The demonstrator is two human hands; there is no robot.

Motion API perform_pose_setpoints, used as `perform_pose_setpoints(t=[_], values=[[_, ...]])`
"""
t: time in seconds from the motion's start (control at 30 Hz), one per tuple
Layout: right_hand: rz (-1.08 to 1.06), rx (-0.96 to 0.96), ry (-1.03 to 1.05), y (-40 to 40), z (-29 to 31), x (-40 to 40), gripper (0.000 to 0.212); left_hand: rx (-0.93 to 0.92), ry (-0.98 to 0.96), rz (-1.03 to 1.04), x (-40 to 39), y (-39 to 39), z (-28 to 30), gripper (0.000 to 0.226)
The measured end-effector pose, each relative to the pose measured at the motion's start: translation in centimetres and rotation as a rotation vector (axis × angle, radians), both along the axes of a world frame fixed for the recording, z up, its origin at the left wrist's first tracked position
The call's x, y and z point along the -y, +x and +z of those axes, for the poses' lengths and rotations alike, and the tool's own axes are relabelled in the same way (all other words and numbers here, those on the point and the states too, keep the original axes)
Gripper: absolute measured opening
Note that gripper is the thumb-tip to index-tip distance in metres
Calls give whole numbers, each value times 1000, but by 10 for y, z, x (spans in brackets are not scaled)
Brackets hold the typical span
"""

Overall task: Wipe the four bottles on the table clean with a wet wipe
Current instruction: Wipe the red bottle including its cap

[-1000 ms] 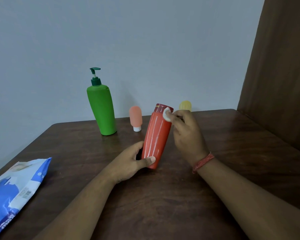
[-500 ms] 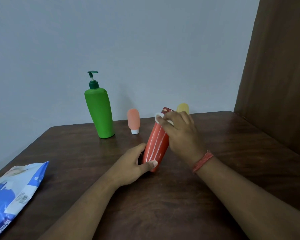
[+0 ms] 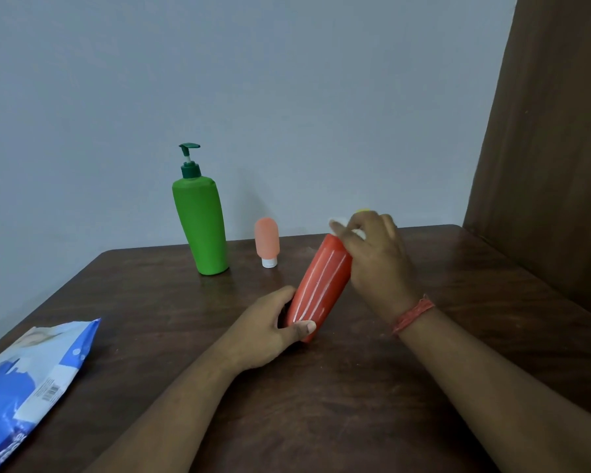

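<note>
— At the near left edge of the table (image 3: pixel 458 336), what is that?

— 1 blue and white pack of wipes (image 3: pixel 28 380), lying flat and partly out of view.

— And further right?

— 1 green pump bottle (image 3: pixel 200 223) stands upright at the far side near the wall. Just to its right, apart from it, 1 small peach bottle (image 3: pixel 267 238) stands on its white cap.

— Where is the bottle being cleaned?

— Near the middle of the table. The red bottle (image 3: pixel 318 285) is tilted, its top leaning to the far right, its lower end close to the tabletop. The left hand (image 3: pixel 267 331) is wrapped around that lower end, thumb across the front and fingers closed behind it.

— And the other hand?

— The right hand (image 3: pixel 376 257) sits over the top of the red bottle, fingers pinched on a small white wipe (image 3: pixel 340 222) that sticks out at the fingertips. The hand is blurred. A red thread band (image 3: pixel 411 314) circles that wrist.

— That makes 3 bottles. Is there a 4th?

— Only a sliver of a yellow bottle (image 3: pixel 362 210) shows above the right hand's knuckles, at the far side.
</note>
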State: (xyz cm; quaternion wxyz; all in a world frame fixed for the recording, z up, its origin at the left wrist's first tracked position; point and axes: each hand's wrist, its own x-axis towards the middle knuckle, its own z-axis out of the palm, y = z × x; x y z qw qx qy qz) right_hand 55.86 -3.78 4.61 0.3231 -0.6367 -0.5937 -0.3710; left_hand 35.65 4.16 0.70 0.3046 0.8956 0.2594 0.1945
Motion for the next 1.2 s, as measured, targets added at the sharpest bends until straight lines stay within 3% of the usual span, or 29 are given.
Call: perform_pose_setpoints(t=[0.07,0.13,0.2,0.27,0.4,0.5,0.7,0.9,1.03,1.13,1.2], values=[[85,45,-28,-3,-3,-1,48,7,1,6,-1,-1,0,35],[115,-119,26,1,2,0,30,-4,10,5,1,-2,1,35],[88,-260,75,6,4,1,40,-12,12,-3,1,-2,1,36],[78,-232,98,8,0,2,36,-16,1,-2,1,-2,2,40],[119,-170,121,6,-3,3,47,-19,-22,-18,-1,-5,1,60],[133,-161,127,7,-6,0,38,-4,-42,-11,-2,-7,1,70],[241,5,8,1,-23,0,44,41,-100,7,-3,-8,-1,76],[223,-107,35,8,-20,0,43,44,-110,8,-3,-6,-1,75],[284,15,-50,2,-27,-1,39,56,-151,19,-4,-8,-1,74],[236,-168,9,7,-19,0,40,34,-128,15,-3,-6,-1,65],[259,-185,-1,4,-22,0,33,51,-145,18,-5,-5,-3,59]])
